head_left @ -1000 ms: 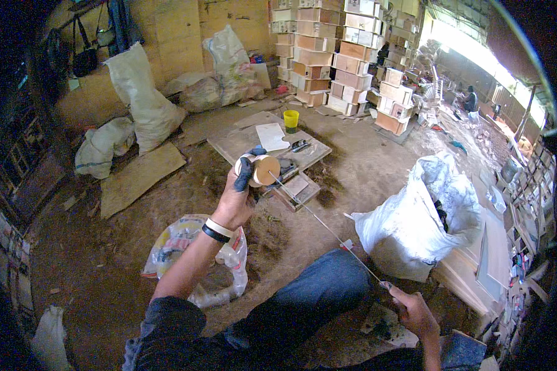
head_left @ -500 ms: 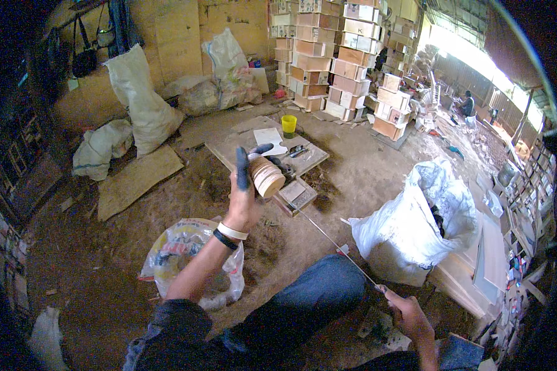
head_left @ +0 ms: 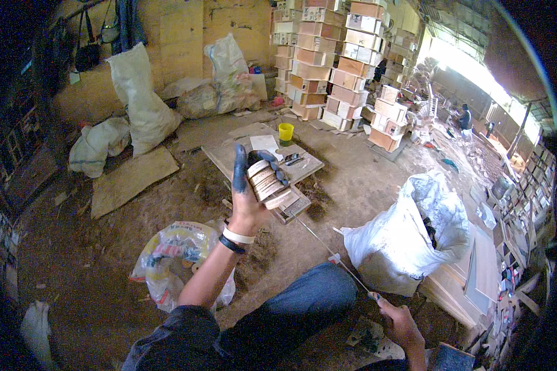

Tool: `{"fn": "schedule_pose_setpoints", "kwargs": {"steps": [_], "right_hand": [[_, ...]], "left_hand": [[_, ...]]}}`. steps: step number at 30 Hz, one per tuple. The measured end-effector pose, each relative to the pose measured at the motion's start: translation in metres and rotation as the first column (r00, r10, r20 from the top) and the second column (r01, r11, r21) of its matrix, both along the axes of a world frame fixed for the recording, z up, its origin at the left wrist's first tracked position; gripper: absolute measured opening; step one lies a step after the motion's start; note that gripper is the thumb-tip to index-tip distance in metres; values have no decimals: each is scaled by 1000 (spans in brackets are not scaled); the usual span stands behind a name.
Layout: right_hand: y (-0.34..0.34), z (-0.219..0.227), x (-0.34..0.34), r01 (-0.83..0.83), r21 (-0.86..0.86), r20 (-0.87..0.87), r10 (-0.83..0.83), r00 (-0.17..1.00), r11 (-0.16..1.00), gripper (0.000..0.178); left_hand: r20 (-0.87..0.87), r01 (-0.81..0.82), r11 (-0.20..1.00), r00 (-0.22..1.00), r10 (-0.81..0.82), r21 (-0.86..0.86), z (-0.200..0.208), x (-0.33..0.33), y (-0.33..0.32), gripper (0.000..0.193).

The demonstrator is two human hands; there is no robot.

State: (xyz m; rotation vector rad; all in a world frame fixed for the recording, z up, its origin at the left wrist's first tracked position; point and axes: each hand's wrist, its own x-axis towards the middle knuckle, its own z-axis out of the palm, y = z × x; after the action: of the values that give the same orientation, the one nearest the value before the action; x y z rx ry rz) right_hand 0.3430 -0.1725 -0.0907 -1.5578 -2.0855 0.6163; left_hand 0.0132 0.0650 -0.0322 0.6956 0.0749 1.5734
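My left hand [head_left: 249, 201], its fingers stained dark, is raised in front of me and wrapped round a stack of pale round wooden discs [head_left: 268, 183]. The discs are fanned slightly apart, edges toward me. Low at the right, my right hand [head_left: 401, 328] is closed on the near end of a long thin rod [head_left: 346, 267]. That rod slants up and left, and its far end reaches a small wooden block [head_left: 296, 206] below the discs. Behind the left hand, a flat board [head_left: 309, 166] on the ground bears a white sheet [head_left: 263, 145] and a yellow cup [head_left: 285, 133].
A clear plastic bag [head_left: 173, 263] lies left of my forearm. An open white sack [head_left: 384, 244] stands at the right, beside planks and scraps. Tall stacks of wooden boxes [head_left: 312, 59] rise at the back. Filled sacks [head_left: 139, 99] lean by the wall. Another person [head_left: 465, 117] is far off.
The disc stack has turned in my left hand, its edges now fanned and my fingers over its far side. My right hand has shifted slightly down and left with the rod.
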Motion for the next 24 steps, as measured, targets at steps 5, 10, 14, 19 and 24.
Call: {"fn": "schedule_pose_setpoints", "kwargs": {"steps": [5, 10, 14, 19, 24], "right_hand": [[2, -4, 1, -36, 25, -49, 37, 998, 999, 43], [7, -11, -5, -28, -82, -186, 13, 982, 996, 43], [8, -26, 10, 139, -247, -233, -198, 952, 959, 42], [5, -56, 85, 130, 120, 140, -146, 979, 984, 41], [1, -84, 112, 520, 67, -262, -488, 833, 852, 32]], "left_hand": [[-49, -220, 967, 975, 215, -127, -7, 24, -9, 49], [-102, -131, 987, 987, 122, -93, -18, 55, -21, 39], [-670, 155, 849, 690, 273, 505, -19, 81, -26, 51], [-579, 180, 647, 658, 480, 741, -4, 120, -34, 38], [-549, 177, 591, 639, 539, 787, 11, 147, -47, 21]]}}
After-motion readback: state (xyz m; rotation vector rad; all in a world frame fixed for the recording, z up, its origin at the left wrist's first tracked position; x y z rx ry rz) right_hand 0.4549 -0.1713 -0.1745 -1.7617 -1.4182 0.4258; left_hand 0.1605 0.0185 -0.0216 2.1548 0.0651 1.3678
